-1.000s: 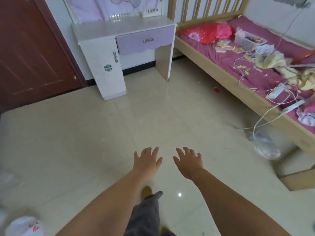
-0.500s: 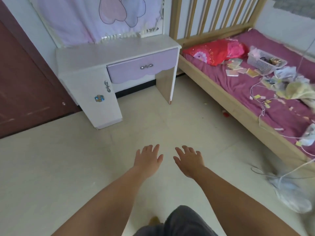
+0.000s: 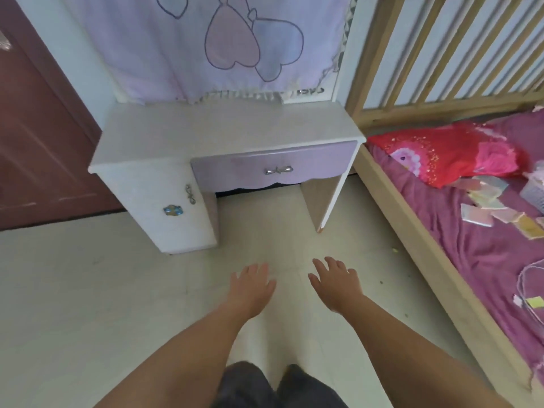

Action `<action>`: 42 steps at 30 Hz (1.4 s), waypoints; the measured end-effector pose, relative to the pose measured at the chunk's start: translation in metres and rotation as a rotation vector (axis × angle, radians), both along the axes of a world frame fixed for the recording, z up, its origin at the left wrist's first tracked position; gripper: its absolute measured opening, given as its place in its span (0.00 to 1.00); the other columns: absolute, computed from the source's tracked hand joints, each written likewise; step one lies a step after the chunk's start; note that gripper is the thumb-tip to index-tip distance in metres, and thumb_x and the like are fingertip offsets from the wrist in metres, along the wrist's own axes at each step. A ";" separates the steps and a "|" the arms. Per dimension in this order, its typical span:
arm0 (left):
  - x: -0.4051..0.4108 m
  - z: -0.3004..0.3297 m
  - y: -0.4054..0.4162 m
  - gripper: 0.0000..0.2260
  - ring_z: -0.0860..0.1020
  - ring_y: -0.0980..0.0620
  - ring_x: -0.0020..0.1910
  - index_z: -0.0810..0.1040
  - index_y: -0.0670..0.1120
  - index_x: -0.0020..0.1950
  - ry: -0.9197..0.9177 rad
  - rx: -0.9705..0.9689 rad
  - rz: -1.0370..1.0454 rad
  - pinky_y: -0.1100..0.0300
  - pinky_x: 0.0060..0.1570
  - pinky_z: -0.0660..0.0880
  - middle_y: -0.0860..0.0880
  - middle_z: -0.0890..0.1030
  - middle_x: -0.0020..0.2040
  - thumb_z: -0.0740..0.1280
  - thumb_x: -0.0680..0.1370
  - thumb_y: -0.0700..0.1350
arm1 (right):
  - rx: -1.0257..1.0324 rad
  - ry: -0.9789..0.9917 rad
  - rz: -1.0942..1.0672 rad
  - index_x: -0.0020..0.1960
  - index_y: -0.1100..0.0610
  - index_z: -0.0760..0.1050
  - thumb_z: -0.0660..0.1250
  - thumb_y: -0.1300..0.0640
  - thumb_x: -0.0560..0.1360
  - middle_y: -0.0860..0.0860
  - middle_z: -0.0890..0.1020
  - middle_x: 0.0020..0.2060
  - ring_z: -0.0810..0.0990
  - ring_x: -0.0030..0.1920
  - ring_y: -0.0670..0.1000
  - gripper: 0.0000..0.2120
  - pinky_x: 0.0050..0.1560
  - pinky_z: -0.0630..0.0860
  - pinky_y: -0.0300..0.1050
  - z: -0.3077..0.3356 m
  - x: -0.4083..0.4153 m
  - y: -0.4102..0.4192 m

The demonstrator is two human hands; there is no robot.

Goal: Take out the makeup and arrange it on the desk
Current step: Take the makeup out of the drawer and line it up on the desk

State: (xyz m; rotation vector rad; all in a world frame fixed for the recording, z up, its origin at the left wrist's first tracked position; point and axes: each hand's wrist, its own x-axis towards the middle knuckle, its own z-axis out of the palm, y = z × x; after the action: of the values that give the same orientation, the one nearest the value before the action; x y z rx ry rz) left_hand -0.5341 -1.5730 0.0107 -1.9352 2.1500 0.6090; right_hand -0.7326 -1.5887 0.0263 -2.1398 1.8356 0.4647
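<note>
1. No makeup showed anywhere in the head view; the desk stood ahead against the wall, its top bare of any items, so the makeup was judged to lie shut away, most likely inside the purple drawer or behind the white cabinet door; which of the two could not be told.
2. The left hand and the right hand hung side by side above the floor, palms down, fingers straight and loosely spread; neither grip had hold of anything.
3. The drawer lay straight ahead of both hands and higher, well apart from them; its long axis ran left to right across the view, and its bow-shaped handle sat at the middle of the front.
4. The handle stood roughly between the two hands' lines of reach; neither hand was clearly the nearer; the cabinet door's handle sat further left, on the left hand's side.
5. The coming move was judged a forward and upward reach to the drawer handle, then a pull back toward the body; the bed along the right left free room in front of the desk.
</note>
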 end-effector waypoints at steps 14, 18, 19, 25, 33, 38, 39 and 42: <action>-0.005 -0.020 -0.288 0.17 0.72 0.41 0.61 0.68 0.42 0.64 0.286 0.116 0.384 0.51 0.58 0.68 0.41 0.73 0.61 0.52 0.82 0.50 | 0.068 -0.140 -0.017 0.74 0.53 0.56 0.47 0.46 0.82 0.55 0.67 0.69 0.68 0.67 0.57 0.23 0.62 0.67 0.54 -0.039 0.022 -0.306; -0.001 -0.041 -0.363 0.16 0.74 0.40 0.60 0.71 0.38 0.62 0.526 0.252 0.717 0.53 0.57 0.70 0.38 0.76 0.60 0.55 0.81 0.47 | 0.190 -0.333 -0.281 0.69 0.59 0.60 0.49 0.49 0.81 0.60 0.72 0.62 0.73 0.61 0.61 0.21 0.57 0.70 0.54 -0.053 0.038 -0.379; -0.001 -0.047 -0.377 0.16 0.75 0.38 0.60 0.72 0.37 0.60 0.607 0.275 0.810 0.51 0.58 0.71 0.36 0.76 0.59 0.56 0.80 0.46 | 0.212 -0.361 -0.329 0.69 0.60 0.60 0.50 0.50 0.81 0.61 0.73 0.61 0.73 0.61 0.61 0.21 0.56 0.70 0.53 -0.057 0.042 -0.393; -0.013 -0.081 -0.430 0.09 0.75 0.51 0.37 0.71 0.43 0.50 1.029 0.327 1.293 0.59 0.40 0.71 0.47 0.76 0.40 0.56 0.82 0.47 | 0.357 -0.560 -0.513 0.60 0.65 0.71 0.48 0.51 0.82 0.64 0.79 0.55 0.78 0.54 0.62 0.21 0.52 0.73 0.50 -0.103 0.058 -0.451; -0.021 -0.095 -0.426 0.05 0.73 0.50 0.40 0.71 0.45 0.47 1.274 0.337 1.566 0.51 0.48 0.74 0.47 0.73 0.39 0.57 0.80 0.40 | 0.434 -0.960 -0.891 0.53 0.59 0.71 0.51 0.58 0.80 0.54 0.80 0.38 0.77 0.35 0.51 0.12 0.38 0.70 0.43 -0.122 0.056 -0.444; -0.040 -0.097 -0.390 0.10 0.72 0.50 0.43 0.71 0.41 0.59 1.264 0.321 1.683 0.53 0.49 0.74 0.46 0.71 0.42 0.58 0.80 0.39 | 0.474 -0.881 -0.892 0.45 0.56 0.73 0.51 0.57 0.81 0.53 0.81 0.35 0.80 0.43 0.56 0.13 0.47 0.75 0.50 -0.123 0.042 -0.409; -0.043 -0.098 -0.380 0.12 0.72 0.50 0.44 0.71 0.40 0.62 1.264 0.314 1.696 0.53 0.50 0.74 0.46 0.71 0.43 0.58 0.80 0.39 | 0.494 -0.875 -0.897 0.46 0.56 0.73 0.51 0.56 0.81 0.53 0.82 0.36 0.80 0.43 0.56 0.13 0.45 0.75 0.49 -0.122 0.038 -0.399; -0.055 -0.101 -0.351 0.15 0.73 0.49 0.45 0.69 0.37 0.66 1.289 0.304 1.752 0.52 0.49 0.74 0.45 0.72 0.44 0.57 0.80 0.38 | 0.533 -0.875 -0.933 0.47 0.56 0.73 0.52 0.56 0.81 0.54 0.82 0.39 0.80 0.42 0.54 0.12 0.44 0.74 0.46 -0.125 0.027 -0.370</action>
State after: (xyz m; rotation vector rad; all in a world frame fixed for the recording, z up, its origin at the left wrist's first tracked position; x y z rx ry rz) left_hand -0.5894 -1.9243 -0.0907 -3.0004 -0.4767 2.5528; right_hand -0.7057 -1.9587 -0.0991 -0.7522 1.6378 -0.1838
